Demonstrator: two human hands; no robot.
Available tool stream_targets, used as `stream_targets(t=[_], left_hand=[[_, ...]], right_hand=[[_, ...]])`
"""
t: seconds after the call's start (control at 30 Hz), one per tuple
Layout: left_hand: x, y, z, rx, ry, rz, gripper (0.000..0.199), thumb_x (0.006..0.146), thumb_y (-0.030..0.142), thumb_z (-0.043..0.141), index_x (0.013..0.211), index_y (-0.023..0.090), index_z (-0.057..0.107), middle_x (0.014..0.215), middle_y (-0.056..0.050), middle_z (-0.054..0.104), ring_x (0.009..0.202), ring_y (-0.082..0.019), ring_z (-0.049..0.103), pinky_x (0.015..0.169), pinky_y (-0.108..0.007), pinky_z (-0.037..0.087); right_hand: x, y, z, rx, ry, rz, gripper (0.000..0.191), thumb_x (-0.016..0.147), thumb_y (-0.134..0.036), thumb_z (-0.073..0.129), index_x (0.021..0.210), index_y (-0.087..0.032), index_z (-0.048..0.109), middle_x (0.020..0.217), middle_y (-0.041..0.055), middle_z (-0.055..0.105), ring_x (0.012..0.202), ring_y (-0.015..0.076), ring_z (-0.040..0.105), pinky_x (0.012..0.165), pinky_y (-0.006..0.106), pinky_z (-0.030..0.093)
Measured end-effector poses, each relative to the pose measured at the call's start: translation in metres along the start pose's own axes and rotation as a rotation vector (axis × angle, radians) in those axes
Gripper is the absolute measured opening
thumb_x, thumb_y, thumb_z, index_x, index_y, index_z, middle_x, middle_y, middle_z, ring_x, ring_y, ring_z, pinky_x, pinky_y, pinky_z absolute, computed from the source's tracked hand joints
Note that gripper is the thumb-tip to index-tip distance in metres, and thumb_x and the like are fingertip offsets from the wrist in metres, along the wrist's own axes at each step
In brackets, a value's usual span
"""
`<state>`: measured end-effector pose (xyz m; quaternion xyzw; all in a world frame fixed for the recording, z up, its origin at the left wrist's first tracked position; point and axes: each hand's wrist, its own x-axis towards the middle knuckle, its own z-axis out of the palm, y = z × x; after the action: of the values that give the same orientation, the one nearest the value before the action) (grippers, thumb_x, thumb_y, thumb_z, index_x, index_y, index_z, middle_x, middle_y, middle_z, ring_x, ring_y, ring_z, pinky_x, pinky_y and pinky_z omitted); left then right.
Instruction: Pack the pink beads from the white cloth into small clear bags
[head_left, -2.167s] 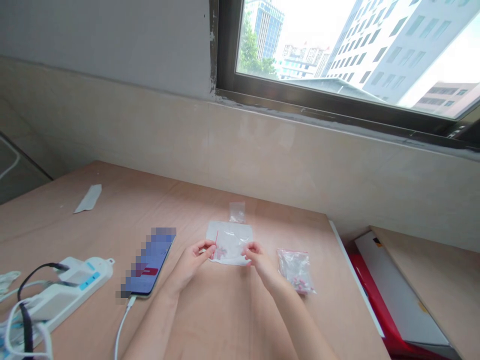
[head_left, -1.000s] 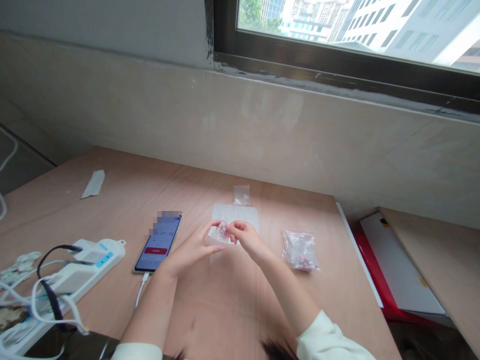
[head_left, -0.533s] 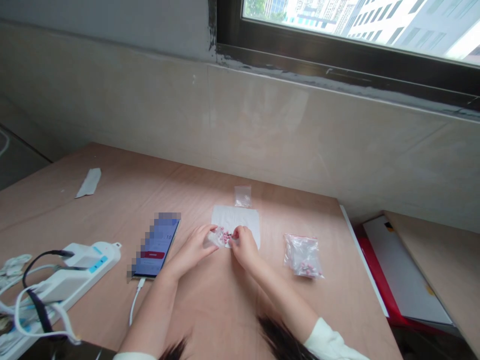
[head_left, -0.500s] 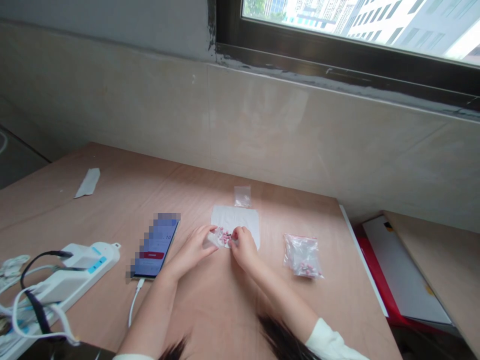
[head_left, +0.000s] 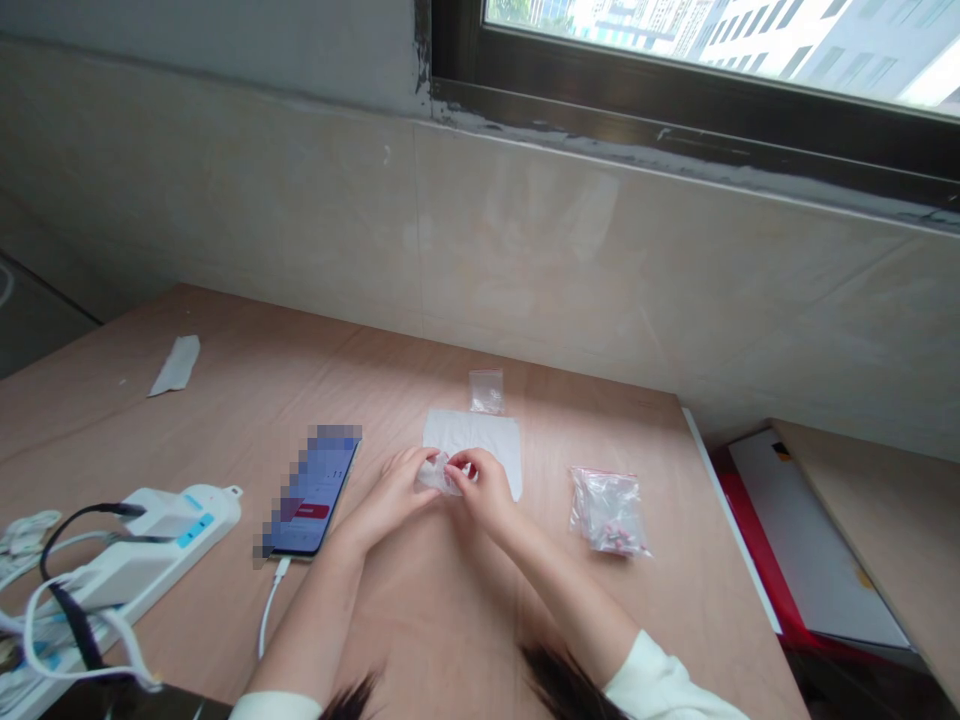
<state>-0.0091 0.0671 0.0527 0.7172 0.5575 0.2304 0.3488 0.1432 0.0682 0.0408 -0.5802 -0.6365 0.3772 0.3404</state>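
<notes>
Your left hand (head_left: 394, 490) and right hand (head_left: 484, 488) are close together above the table, fingertips meeting. Both are holding a small clear plastic bag (head_left: 440, 475), pinched narrow between them; neither hand is spread wide. The bag sits over the left edge of a white sheet (head_left: 480, 438), possibly paper or film, and your fingers hide much of it. Anything inside is hard to make out, though there may be a trace of pink.

Just beyond the sheet: an empty-looking small zip bag (head_left: 486, 392), lying flat. To the right, well clear of your right hand: a zip bag of pink-and-clear small parts (head_left: 609, 512), red strip along its top edge.

Left of your left hand: a smartphone (head_left: 311, 490), screen pixelated, lying tilted on the table, with a white charging cable (head_left: 268, 612) running from its lower end. Farther left: a white power strip (head_left: 176, 535) with plugs and tangled leads. Top left of the plywood table (head_left: 240, 395): a loose white paper strip (head_left: 176, 366).

Your white sleeve (head_left: 664, 685) shows at the right forearm, and strands of dark hair (head_left: 566, 685) cross the bottom of the view. Beyond the far table edge: a tiled wall (head_left: 600, 270) under a dark-framed window (head_left: 675, 60).
</notes>
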Motion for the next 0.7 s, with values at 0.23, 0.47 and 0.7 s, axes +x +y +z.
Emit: stream_targets(t=[0.23,0.47,0.7], left_hand=[[0.000,-0.008,0.003,-0.014,0.024,0.011,0.038,0.066,0.024,0.056,0.103,0.020,0.047,0.103,-0.005,0.054,0.100,-0.020,0.048,0.087,-0.034,0.036],[-0.004,-0.008,0.003,0.009,0.032,-0.001,0.037,0.067,0.024,0.055,0.103,0.020,0.047,0.105,-0.005,0.053,0.101,-0.021,0.047,0.088,-0.035,0.035],[-0.005,-0.005,0.002,0.028,0.077,-0.018,0.038,0.067,0.024,0.056,0.103,0.019,0.047,0.102,-0.006,0.054,0.099,-0.021,0.048,0.087,-0.036,0.035]], right_hand=[[-0.001,0.019,-0.002,-0.248,0.048,0.017,0.010,0.071,-0.012,0.043,0.073,-0.016,0.052,0.079,0.0065,0.052,0.079,0.0177,0.045,0.068,0.028,0.035],[0.000,0.012,-0.001,-0.171,0.024,-0.013,0.009,0.074,-0.016,0.044,0.069,-0.017,0.053,0.074,0.0044,0.052,0.075,0.0163,0.046,0.068,0.028,0.036],[0.002,0.008,0.006,-0.277,-0.008,-0.037,0.016,0.071,-0.009,0.045,0.082,-0.016,0.054,0.087,0.0085,0.051,0.084,0.0196,0.044,0.072,0.030,0.036]])
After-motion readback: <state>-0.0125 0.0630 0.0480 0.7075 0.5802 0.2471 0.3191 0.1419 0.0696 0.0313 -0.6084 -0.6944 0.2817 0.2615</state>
